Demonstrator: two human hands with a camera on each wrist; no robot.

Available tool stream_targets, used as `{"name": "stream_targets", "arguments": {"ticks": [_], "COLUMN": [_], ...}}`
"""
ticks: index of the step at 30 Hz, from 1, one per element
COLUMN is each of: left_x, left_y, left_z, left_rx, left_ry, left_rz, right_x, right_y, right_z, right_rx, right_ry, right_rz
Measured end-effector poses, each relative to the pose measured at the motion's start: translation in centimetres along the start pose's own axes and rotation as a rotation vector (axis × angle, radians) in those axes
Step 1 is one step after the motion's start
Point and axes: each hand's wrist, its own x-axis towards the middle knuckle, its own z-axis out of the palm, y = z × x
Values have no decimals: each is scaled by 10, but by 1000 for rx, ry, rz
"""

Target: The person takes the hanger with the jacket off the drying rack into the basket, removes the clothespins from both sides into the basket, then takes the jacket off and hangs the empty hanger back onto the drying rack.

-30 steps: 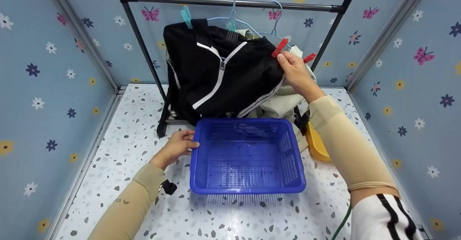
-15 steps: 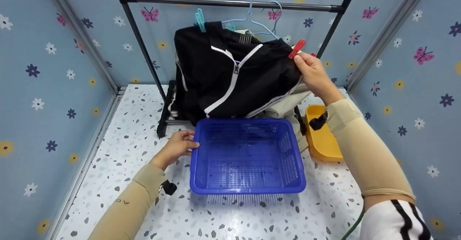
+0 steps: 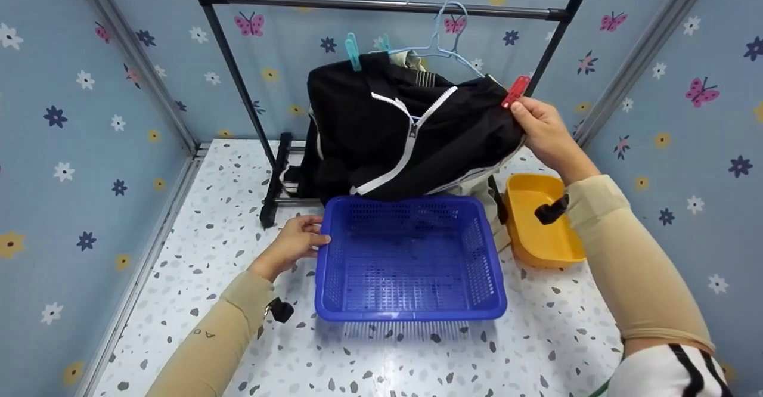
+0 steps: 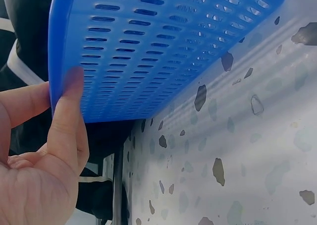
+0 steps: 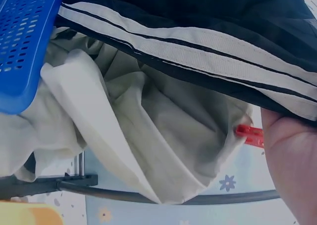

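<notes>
A black zip jacket with white stripes hangs on a light blue wire hanger. Its left shoulder carries a teal clothespin, its right one a red clothespin. My right hand pinches the jacket's shoulder fabric, thumb right at the red clothespin's lower end. Below the jacket, a blue plastic basket stands on the speckled floor. My left hand grips its left rim; the left wrist view shows the fingers against the perforated wall. Behind the jacket hangs a pale garment.
A black clothes rack spans the back, with a second blue hanger on its rail. To the basket's right lies a yellow tray. Another red clothespin grips the pale garment. Flower-print walls enclose the sides.
My right hand has moved right and slightly down, drawing the jacket and its hanger along with it. More of the yellow tray shows. The left hand and basket have stayed put.
</notes>
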Motion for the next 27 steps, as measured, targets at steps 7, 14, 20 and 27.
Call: {"name": "stream_targets", "arguments": {"ticks": [7,14,20,27], "left_x": [0,0,1,0], "left_y": [0,1,1,0], "left_z": [0,-2,-2,-1], "left_rx": [9,9,10,32], "left_ry": [2,3,-1,-2], "left_rz": [2,2,0,4], "right_x": [-18,-36,-46,-59], "right_y": [-5,-11,-18,-22], "right_z": [-13,-22,-25,-30], "right_rx": [33,33,88,133], "right_ry": [-13,1,-23,-110], "right_rz": [18,-5,-62,-92]}}
